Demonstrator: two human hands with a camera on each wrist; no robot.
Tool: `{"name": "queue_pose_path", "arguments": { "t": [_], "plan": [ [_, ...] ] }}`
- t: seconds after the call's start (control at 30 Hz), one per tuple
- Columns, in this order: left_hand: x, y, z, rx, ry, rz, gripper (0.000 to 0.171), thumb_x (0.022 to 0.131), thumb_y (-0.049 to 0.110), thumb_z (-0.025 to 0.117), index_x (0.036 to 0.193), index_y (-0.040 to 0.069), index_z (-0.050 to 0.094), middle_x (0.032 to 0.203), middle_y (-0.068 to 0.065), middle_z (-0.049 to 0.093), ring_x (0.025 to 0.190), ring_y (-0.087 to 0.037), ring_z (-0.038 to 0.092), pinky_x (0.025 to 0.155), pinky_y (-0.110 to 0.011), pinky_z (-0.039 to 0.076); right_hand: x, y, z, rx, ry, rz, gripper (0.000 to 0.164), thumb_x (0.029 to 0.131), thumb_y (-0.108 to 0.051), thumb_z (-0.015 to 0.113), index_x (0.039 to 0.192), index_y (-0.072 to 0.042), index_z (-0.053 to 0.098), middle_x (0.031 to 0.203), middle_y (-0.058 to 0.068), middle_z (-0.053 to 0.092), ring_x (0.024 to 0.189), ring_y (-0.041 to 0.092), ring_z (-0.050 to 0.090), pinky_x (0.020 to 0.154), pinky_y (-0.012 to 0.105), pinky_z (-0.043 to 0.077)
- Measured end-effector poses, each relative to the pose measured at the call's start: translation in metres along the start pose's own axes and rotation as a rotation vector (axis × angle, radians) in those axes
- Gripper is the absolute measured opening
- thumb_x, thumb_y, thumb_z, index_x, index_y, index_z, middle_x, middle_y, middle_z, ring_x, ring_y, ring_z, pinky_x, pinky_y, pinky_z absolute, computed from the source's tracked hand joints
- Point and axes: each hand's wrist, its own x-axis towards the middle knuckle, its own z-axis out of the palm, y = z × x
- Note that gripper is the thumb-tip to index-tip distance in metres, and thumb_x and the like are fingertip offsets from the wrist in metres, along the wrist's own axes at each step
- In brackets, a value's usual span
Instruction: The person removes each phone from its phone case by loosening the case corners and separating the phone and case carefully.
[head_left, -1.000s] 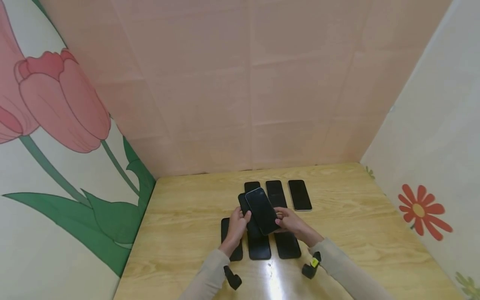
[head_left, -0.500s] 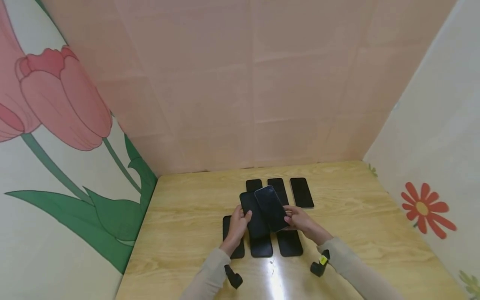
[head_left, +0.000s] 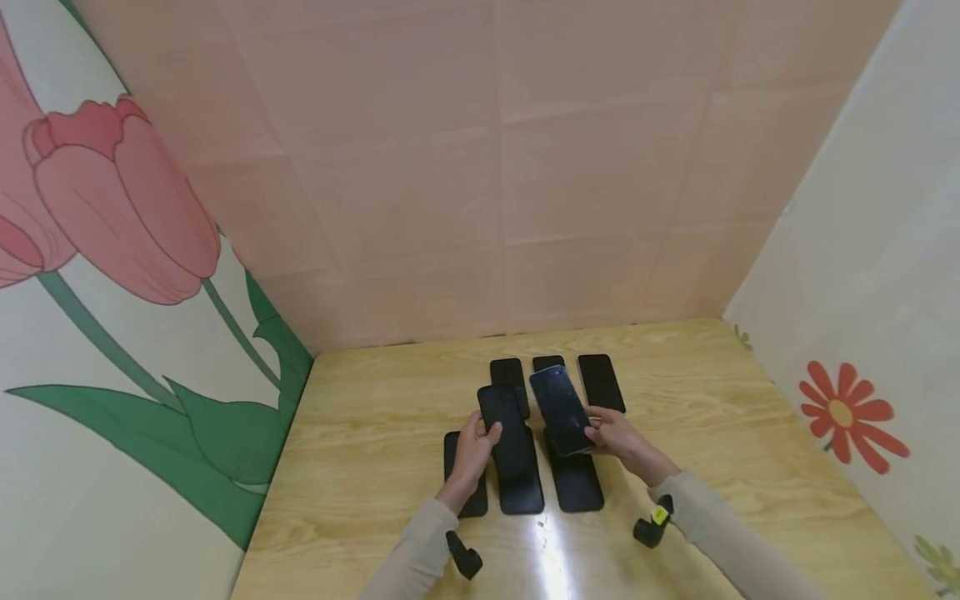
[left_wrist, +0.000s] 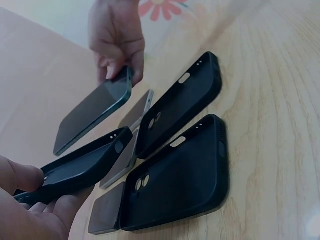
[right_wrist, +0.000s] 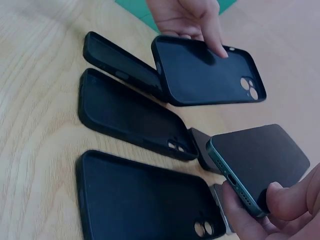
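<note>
My left hand [head_left: 471, 458] grips a black phone case [head_left: 504, 421], thumb over its edge, above the table. In the right wrist view the case's hollow inside and its two round camera holes show. My right hand [head_left: 621, 437] pinches a dark-screened phone [head_left: 561, 410] by one end, to the right of the case and apart from it. The phone's green metal edge and charging port appear in the right wrist view. Below the hands lie more black phone cases: a left one [head_left: 474, 502], a middle one [head_left: 522, 497] and a right one [head_left: 577, 487].
Behind the cases lie more phones on the wooden table [head_left: 375, 417]: a left one [head_left: 507, 372], a middle one [head_left: 548, 362] partly hidden, and a right one [head_left: 600, 383]. A pink-covered wall [head_left: 495, 208] rises at the table's far edge.
My right hand has drawn the phone rightward, off from over the held case, so the two stand apart. The left hand and its case have stayed nearly in place.
</note>
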Motion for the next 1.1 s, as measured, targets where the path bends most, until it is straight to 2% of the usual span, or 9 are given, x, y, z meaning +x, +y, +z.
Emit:
{"name": "queue_pose_path", "arguments": {
  "t": [0.17,0.33,0.57,0.67,0.87,1.1],
  "plan": [
    [-0.003,0.002,0.002,0.030,-0.031,-0.016,0.038,0.102,0.017,0.057,0.135,0.000,0.052,0.101,-0.018,0.070,0.088,-0.028,0.067,0.077,-0.043,0.053,-0.001,0.003,-0.014,0.002,0.023,-0.003,0.048,0.100,0.010,0.040,0.145,0.018,0.026,0.124,0.033,0.057,0.093,0.024,0.066,0.091,0.055,0.050],
    [-0.005,0.001,0.006,0.030,-0.068,-0.022,0.035,0.102,0.015,0.056,0.133,0.000,0.054,0.101,-0.018,0.070,0.088,-0.028,0.067,0.076,-0.042,0.053,-0.004,0.007,-0.029,0.006,0.044,-0.003,0.050,0.102,0.007,0.038,0.147,0.017,0.021,0.125,0.032,0.056,0.096,0.022,0.064,0.094,0.055,0.047],
    [-0.006,-0.004,0.004,0.060,-0.035,-0.034,0.033,0.101,0.015,0.056,0.131,0.000,0.055,0.098,-0.015,0.070,0.084,-0.023,0.065,0.074,-0.038,0.051,-0.002,0.010,-0.041,0.037,0.086,-0.023,0.051,0.104,0.002,0.035,0.151,0.013,0.016,0.138,0.039,0.041,0.102,0.021,0.062,0.097,0.054,0.045],
    [-0.006,-0.006,0.002,0.069,-0.022,-0.051,0.032,0.101,0.015,0.057,0.130,0.000,0.055,0.096,-0.014,0.070,0.082,-0.021,0.064,0.073,-0.037,0.050,-0.002,0.011,-0.044,0.058,0.128,-0.021,0.051,0.104,0.002,0.035,0.150,0.014,0.017,0.135,0.039,0.043,0.098,0.019,0.063,0.093,0.049,0.049],
    [-0.007,-0.008,-0.004,0.058,-0.007,-0.079,0.030,0.102,0.015,0.057,0.128,0.000,0.056,0.094,-0.013,0.070,0.078,-0.019,0.063,0.067,-0.032,0.050,-0.001,0.014,-0.057,0.102,0.168,-0.051,0.051,0.104,0.001,0.038,0.149,0.016,0.018,0.113,0.017,0.063,0.086,0.011,0.064,0.085,0.039,0.054],
    [-0.005,-0.009,-0.008,0.023,-0.010,-0.091,0.027,0.102,0.014,0.056,0.126,0.000,0.056,0.091,-0.013,0.070,0.070,-0.018,0.063,0.060,-0.030,0.049,0.000,0.011,-0.076,0.089,0.229,-0.050,0.050,0.105,-0.001,0.038,0.147,0.018,0.019,0.102,0.009,0.064,0.081,0.008,0.063,0.079,0.032,0.054]
  ]
}}
